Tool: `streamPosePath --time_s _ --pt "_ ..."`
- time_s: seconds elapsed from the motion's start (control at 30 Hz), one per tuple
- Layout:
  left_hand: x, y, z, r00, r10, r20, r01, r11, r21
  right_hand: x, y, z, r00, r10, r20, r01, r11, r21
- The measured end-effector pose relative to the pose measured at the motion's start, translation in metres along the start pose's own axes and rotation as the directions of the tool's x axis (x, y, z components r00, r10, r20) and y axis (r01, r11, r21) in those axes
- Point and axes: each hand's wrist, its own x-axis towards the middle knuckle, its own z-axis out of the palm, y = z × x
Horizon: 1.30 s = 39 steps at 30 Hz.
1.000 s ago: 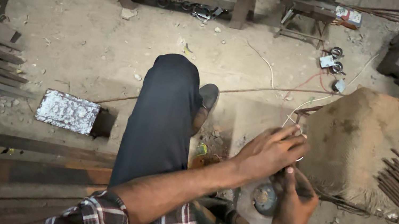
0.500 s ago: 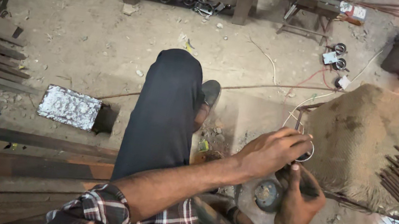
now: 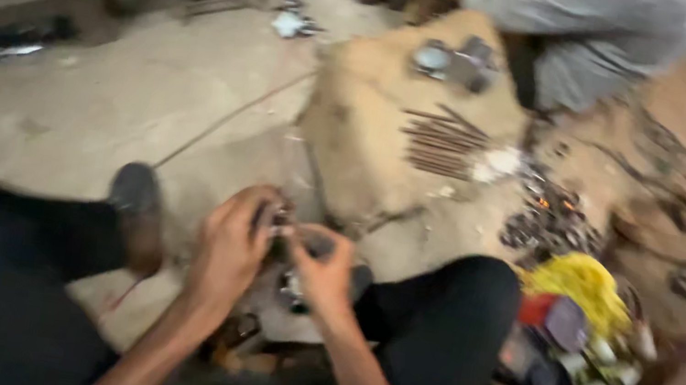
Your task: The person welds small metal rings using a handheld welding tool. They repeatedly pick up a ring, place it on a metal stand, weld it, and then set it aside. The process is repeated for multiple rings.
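My left hand and my right hand meet between my knees, fingers curled around a small dark metal part. The picture is blurred, so the part's shape is unclear. Both hands touch it from either side. A round metal piece lies just under them. My legs in dark trousers frame the hands left and right, and my dark shoe rests on the dusty floor.
A sand-coloured block ahead carries a bundle of thin metal rods and metal pieces. Another person in a grey sleeve works behind it. A yellow cloth and cluttered small items lie right. Glowing embers sit beyond.
The view has swung right and blurred. My hands stay together on the small part; the other person, the yellow cloth and the clutter at the right have come into view.
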Motion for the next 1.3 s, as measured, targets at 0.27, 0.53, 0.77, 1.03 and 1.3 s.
streamPosePath --time_s 0.27,0.53,0.77,1.03,1.3 --pt "0.008 0.039 -0.015 0.897 0.417 -0.144 -0.358 0.878 0.317 -0.005 -0.01 0.004 0.963 0.166 0.213 -0.247 0.862 0.443" --pt "0.01 -0.056 -0.017 0.695 -0.705 0.141 0.664 0.555 -0.501 -0.004 -0.033 -0.004 0.952 -0.305 0.032 0.306 0.95 -0.066" --pt "0.004 -0.085 -0.005 0.79 -0.606 0.092 0.499 0.55 -0.669 -0.013 -0.056 -0.003 0.958 -0.254 0.132 0.262 0.964 -0.047" --pt "0.008 -0.076 -0.01 0.735 -0.641 0.222 0.589 0.441 -0.677 -0.012 -0.058 -0.001 0.939 -0.287 0.189 0.285 0.958 0.043" --pt "0.011 -0.067 -0.015 0.732 -0.638 0.239 0.616 0.47 -0.632 -0.006 -0.056 -0.002 0.947 -0.273 0.167 0.274 0.962 0.017"
